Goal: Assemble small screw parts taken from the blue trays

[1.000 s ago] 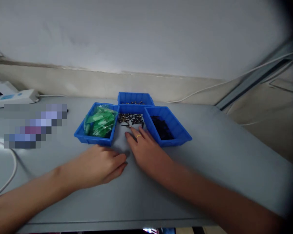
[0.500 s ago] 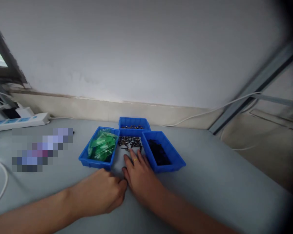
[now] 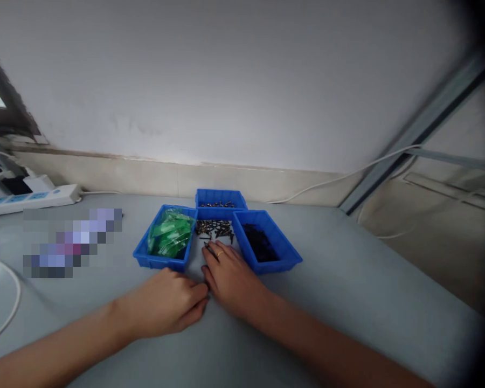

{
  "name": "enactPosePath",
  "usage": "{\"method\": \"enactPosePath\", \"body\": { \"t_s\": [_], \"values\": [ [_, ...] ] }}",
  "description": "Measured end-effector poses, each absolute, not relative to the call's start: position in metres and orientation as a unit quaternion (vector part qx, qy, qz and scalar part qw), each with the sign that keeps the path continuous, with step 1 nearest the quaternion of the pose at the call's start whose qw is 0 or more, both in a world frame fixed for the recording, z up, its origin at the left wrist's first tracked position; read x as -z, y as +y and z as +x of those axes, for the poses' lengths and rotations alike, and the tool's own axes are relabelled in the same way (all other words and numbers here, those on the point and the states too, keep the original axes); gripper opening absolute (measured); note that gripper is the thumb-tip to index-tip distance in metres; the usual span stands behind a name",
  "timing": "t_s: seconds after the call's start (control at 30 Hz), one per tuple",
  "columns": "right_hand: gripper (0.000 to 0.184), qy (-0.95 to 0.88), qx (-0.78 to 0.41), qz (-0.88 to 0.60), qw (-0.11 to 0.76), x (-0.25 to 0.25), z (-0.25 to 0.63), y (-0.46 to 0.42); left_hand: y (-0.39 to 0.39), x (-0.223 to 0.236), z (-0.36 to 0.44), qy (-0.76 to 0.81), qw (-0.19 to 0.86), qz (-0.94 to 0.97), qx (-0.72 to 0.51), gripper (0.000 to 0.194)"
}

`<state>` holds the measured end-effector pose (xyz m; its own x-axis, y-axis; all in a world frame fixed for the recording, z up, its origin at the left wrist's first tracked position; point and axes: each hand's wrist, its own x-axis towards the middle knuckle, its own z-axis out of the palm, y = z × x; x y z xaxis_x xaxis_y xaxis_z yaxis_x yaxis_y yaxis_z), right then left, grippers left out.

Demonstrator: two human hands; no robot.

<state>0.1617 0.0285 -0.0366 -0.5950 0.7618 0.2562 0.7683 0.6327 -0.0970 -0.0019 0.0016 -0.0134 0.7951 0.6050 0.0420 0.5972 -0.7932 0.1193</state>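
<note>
My left hand [image 3: 172, 299] is closed, knuckles up, in front of the left blue bin; whatever its curled fingers hold, if anything, is hidden. Beside it, my right hand [image 3: 234, 275], with a ring on one finger, reaches forward with its fingers laid along the table and the thumb apart. A dark screw [image 3: 209, 249] shows at its fingertips. Just beyond lies a loose pile of dark and brassy screws [image 3: 214, 228] between the bins. A blue bin [image 3: 159, 264] holds green pieces in clear plastic bags [image 3: 170, 236]. The right blue bin [image 3: 285, 264] contains small black pieces [image 3: 259, 243].
Behind the pile stands another blue bin [image 3: 220, 195] with small brassy parts. A white power strip [image 3: 32, 199] sits at the back left, near a blurred-out object [image 3: 76, 242]. A white cable [image 3: 16, 285] curves at the left. A metal frame leg [image 3: 388, 167] rises at the back right.
The view tilted upward, so the bins sit lower in the picture. My right fingers have drawn back slightly from the pile, and a dark screw now shows at them. My left hand stays closed.
</note>
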Motion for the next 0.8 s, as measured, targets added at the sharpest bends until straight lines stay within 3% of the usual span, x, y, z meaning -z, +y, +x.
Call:
{"method": "enactPosePath", "body": {
  "t_s": [0.3,0.8],
  "values": [
    [0.015,-0.907,0.045,-0.4,0.125,0.03,0.169,0.025,0.001,0.013,-0.003,0.345,0.05,0.936,-0.051,0.021],
    [0.014,-0.91,0.068,-0.403,0.076,0.027,0.17,0.03,-0.008,0.017,-0.005,0.354,0.02,0.935,-0.033,0.023]
  ]
}}
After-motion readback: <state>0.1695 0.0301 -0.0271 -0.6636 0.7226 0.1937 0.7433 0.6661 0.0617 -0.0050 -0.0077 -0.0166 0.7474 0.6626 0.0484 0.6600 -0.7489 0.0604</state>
